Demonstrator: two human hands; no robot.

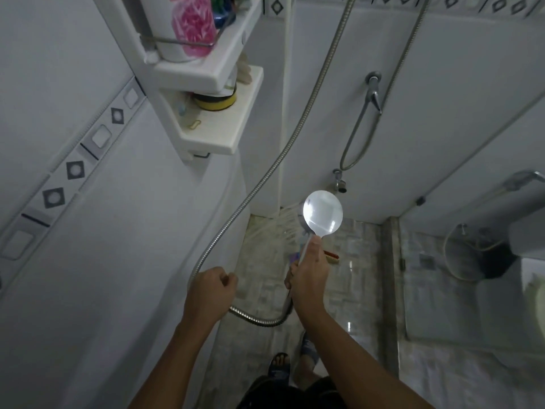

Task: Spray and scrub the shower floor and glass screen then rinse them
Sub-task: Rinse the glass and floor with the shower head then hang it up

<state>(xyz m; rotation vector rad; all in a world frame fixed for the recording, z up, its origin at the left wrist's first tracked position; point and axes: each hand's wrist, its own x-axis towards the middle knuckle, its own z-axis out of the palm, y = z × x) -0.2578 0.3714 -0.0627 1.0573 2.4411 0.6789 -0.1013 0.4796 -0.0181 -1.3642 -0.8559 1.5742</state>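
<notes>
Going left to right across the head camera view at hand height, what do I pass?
Grey diamond-patterned tile border → left hand gripping the flexible metal shower hose → right hand holding the round chrome shower head → dark round container at far right.

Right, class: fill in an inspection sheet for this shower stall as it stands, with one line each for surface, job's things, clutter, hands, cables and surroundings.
Surface: shower floor, mottled tile, glossy in patches.
Job's things: shower head spraying towards the floor's left corner; red brush lying on the floor beyond it; glass screen on the right.
Clutter: flowered bottle on the upper wall shelf.
Hands: right hand grips the shower head's handle; left hand holds the hose.
Cables: the metal hose runs up the wall and loops below both hands.
Surroundings: wall tap; tiled walls.
</notes>
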